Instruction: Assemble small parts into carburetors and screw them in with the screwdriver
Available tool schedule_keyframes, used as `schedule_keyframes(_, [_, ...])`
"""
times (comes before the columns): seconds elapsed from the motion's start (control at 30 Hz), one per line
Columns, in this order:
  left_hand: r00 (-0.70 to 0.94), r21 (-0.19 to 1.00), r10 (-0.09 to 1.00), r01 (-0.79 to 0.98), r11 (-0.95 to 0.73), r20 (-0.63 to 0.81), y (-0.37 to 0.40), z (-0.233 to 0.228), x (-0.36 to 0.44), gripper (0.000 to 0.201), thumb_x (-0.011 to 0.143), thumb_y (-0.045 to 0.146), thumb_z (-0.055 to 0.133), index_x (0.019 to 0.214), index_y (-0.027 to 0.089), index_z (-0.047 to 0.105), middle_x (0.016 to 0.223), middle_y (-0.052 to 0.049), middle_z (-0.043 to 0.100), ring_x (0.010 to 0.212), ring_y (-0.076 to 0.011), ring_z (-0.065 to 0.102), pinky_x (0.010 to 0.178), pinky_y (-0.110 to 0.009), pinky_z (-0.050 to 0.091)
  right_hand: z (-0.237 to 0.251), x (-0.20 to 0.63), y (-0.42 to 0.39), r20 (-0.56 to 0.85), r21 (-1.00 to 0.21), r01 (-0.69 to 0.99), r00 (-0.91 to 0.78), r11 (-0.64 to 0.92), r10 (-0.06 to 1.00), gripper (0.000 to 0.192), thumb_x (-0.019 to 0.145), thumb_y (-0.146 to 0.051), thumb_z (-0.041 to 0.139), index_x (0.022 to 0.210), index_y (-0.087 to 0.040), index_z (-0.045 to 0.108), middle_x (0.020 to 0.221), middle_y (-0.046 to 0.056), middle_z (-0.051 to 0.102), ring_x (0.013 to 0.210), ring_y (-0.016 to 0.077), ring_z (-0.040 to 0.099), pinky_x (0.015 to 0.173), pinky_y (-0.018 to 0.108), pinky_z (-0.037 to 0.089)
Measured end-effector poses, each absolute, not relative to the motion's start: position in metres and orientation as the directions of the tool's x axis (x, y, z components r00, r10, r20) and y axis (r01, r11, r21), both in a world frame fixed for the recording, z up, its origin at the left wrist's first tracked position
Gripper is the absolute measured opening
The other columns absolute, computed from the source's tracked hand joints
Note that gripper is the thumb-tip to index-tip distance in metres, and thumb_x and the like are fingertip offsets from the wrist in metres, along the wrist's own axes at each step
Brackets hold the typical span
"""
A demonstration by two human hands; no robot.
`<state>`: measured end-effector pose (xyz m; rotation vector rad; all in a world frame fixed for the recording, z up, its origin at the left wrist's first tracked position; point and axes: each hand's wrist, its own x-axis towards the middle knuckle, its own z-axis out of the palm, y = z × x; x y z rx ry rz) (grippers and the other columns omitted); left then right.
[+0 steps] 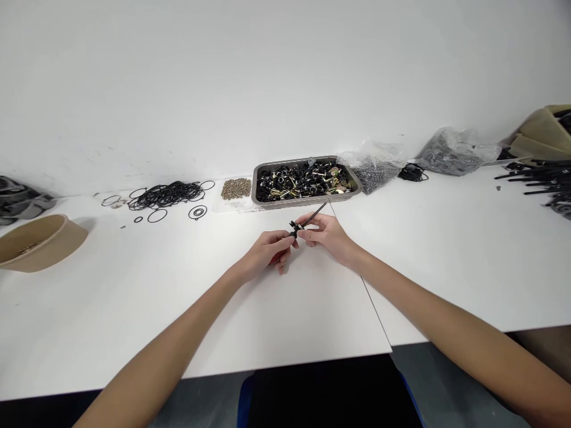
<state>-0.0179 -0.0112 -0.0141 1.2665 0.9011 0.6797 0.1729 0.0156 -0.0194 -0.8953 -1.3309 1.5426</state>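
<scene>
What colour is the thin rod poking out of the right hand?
The thin rod is black; the head view shows it best.

The one view looks out from the person's head, above and behind the hands (329, 236), facing forward and down, so the forearms (191, 324) run in from the lower left and lower right toward the centre of the frame. It is near enough to frame both hands plainly, yet wide enough to take in the tabletop (321, 315) from left edge to right, with the white wall (285, 71) across the top. The tabletop's front edge climbs rightward low in the frame, so the view sits slightly tilted.
</scene>
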Motion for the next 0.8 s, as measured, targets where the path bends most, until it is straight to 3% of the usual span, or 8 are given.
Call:
schedule_keyframes(0.17, [0.496, 0.98, 0.846, 0.064, 0.188, -0.195, -0.0114, -0.0137, -0.0181, 0.03, 0.087, 0.045, 0.056, 0.088, 0.015, 0.059, 0.054, 0.005, 0.044, 0.042, -0.0082, 0.045, 0.048, -0.025, 0.045, -0.0225, 0.1746, 0.018, 0.027, -0.986, -0.159, -0.399, -0.041, 0.916, 0.034, 0.067, -0.032, 0.08, 0.094, -0.017, 0.065, 0.094, 0.002, 0.062, 0.056, 0.0065, 0.048, 0.055, 0.028, 0.038])
schedule_keyframes(0.8, [0.491, 0.982, 0.851, 0.095, 0.162, -0.188, -0.0123, -0.0131, -0.0185, 0.028, 0.089, 0.043, 0.054, 0.089, 0.015, 0.06, 0.055, 0.004, 0.045, 0.043, -0.0081, 0.045, 0.048, -0.025, 0.042, -0.0195, 0.1731, 0.0181, -0.003, -0.99, -0.131, -0.39, -0.059, 0.921, 0.036, 0.066, -0.037, 0.081, 0.09, -0.017, 0.063, 0.084, 0.0, 0.059, 0.054, 0.0065, 0.047, 0.054, 0.028, 0.037])
